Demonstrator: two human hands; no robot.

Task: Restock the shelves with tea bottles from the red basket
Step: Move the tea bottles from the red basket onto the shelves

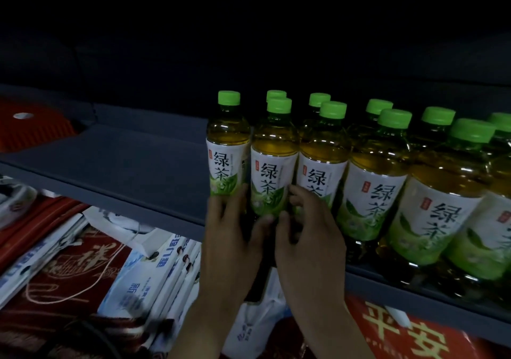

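Observation:
Several green-capped tea bottles with white and green labels stand in rows on a dark grey shelf (132, 162). My left hand (232, 234) and my right hand (309, 237) both grip the lower part of one front bottle (272, 162), which stands upright on the shelf edge. The left thumb and right thumb meet in front of its base. The leftmost bottle (226, 148) stands just beside my left fingers. More bottles (370, 190) fill the shelf to the right. The red basket is not clearly in view.
The left half of the shelf is bare. A red ribbed object (30, 129) lies at the far left. Below the shelf lie red and white paper bags and packets (91, 264), and a red sign (409, 333) with yellow characters.

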